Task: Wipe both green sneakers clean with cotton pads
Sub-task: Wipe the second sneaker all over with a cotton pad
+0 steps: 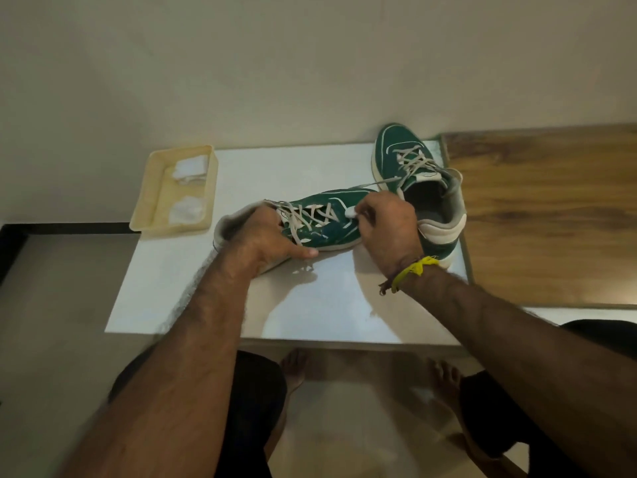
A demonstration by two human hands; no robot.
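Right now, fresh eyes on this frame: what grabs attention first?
Centre of the white table, a green sneaker lies tipped on its side, gripped at the heel end by the left hand while the right hand pinches a cotton pad against its upper. The second sneaker stands upright behind, and a yellow tray of spare pads sits far left.

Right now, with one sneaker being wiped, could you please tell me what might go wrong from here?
The left hand grips only the heel end of the near sneaker, so it could twist under the right hand pressing the cotton pad. The tray overhangs the white table edge and could be knocked off. Loose laces from the far sneaker may snag the wiping hand.
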